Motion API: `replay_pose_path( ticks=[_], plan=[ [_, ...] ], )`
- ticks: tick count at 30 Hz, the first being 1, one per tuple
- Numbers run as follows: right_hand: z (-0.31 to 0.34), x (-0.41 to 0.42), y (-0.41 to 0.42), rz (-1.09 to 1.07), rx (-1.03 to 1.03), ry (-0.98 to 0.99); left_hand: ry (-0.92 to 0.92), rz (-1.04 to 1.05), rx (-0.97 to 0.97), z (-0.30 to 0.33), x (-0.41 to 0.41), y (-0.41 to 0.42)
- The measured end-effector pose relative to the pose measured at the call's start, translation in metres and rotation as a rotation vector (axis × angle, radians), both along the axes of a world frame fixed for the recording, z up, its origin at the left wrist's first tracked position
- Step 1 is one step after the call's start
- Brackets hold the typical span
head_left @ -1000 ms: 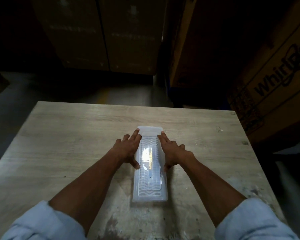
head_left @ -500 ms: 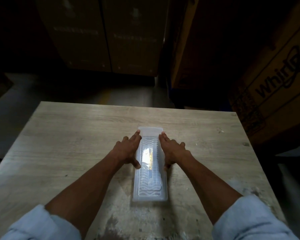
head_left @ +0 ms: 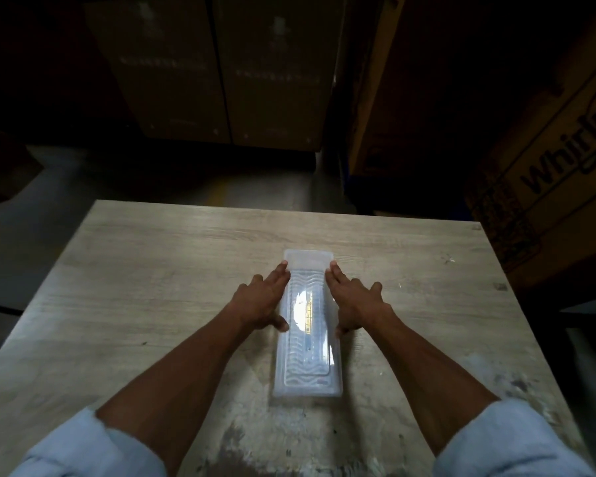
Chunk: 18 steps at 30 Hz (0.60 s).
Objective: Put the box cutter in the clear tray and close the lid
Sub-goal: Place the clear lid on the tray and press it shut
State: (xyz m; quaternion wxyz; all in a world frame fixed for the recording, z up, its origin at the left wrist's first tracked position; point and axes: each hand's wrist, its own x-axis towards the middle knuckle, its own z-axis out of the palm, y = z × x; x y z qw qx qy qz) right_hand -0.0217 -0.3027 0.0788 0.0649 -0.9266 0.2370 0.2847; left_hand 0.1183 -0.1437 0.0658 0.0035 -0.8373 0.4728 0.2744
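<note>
Tray (head_left: 308,383) mid-table (head_left: 152,270), lid (head_left: 307,352) on, cutter (head_left: 308,313) visible inside. Left hand (head_left: 260,301) and right hand (head_left: 356,302) flat, fingers spread, pressing tray's sides.

Long, narrow clear plastic tray (head_left: 307,373) lies flat on the table, lengthwise away from me, its ribbed clear lid (head_left: 307,359) down on top. Through the lid I see a slim box cutter with a yellow strip (head_left: 308,313), lying lengthwise inside.
</note>
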Motion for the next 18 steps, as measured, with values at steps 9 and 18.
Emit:
replay_pose_path(
  ticks=[9, 18],
  plan=[
    [0.011, -0.012, 0.018, -0.020, -0.056, -0.119, -0.081, -0.031, -0.157, -0.003, -0.017, 0.024],
    [0.005, -0.031, 0.034, -0.041, -0.117, -0.200, -0.108, -0.030, -0.422, -0.013, -0.046, 0.049]
  ],
)
